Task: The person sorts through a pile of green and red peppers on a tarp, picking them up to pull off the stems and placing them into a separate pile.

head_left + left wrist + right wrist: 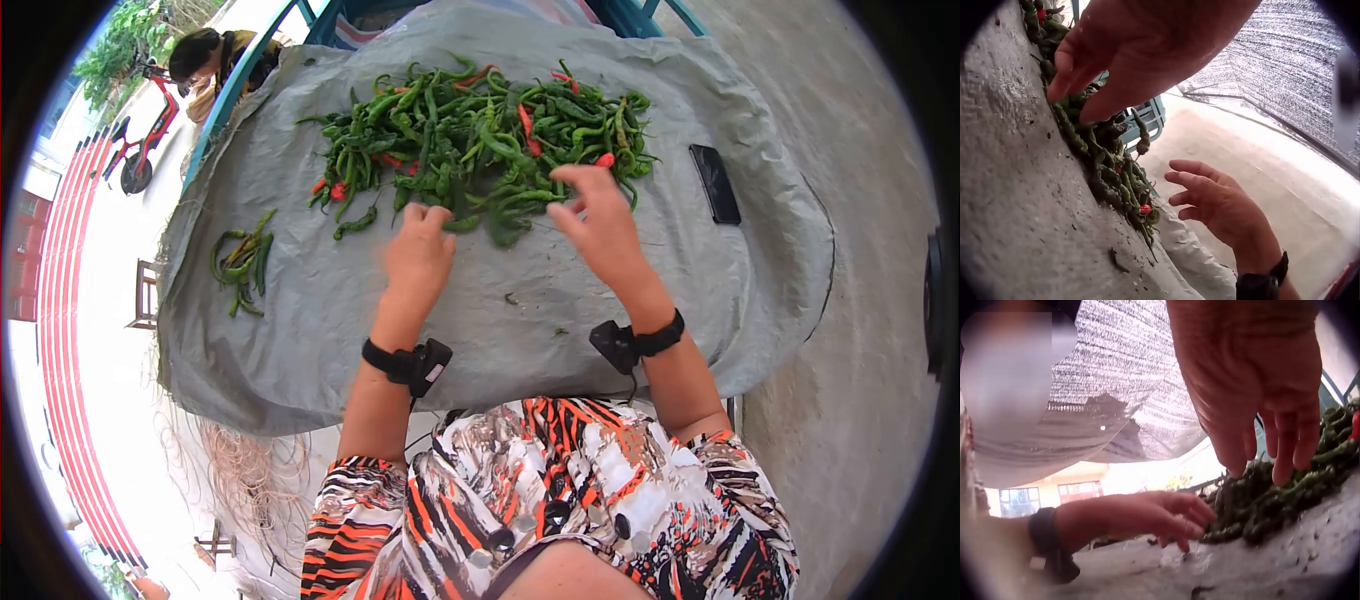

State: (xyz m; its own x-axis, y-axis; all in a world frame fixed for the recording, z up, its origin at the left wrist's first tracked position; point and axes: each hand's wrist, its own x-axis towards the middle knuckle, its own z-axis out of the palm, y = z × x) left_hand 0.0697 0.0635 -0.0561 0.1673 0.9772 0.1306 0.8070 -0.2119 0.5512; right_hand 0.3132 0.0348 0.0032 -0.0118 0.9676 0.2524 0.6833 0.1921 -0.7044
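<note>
Clearly, two hands work at one large pile of green peppers (430, 125), heaped on a grey sheet (480, 345) and too tangled to count; several red peppers (527, 122) show among them. The left hand (420, 252) is at the pile's near edge, its fingers loosely bent with a gap between thumb and fingers, and no pepper shows in its grasp. The right hand (605, 225) is opened wider, fingers spread, holding nothing, at the pile's near right side. Between the two hands is one blurred green pepper (508, 234).

One small, separate cluster of peppers (243, 258) lies well apart to the left, overlapping too much for an exact count. One black phone (714, 184) lies right of the pile, and two small green scraps (512, 298) lie nearer the wearer. Each wrist carries one black camera, two altogether. Beyond the sheet, at upper left, are one other person (232, 60) and one red bike (150, 135).
</note>
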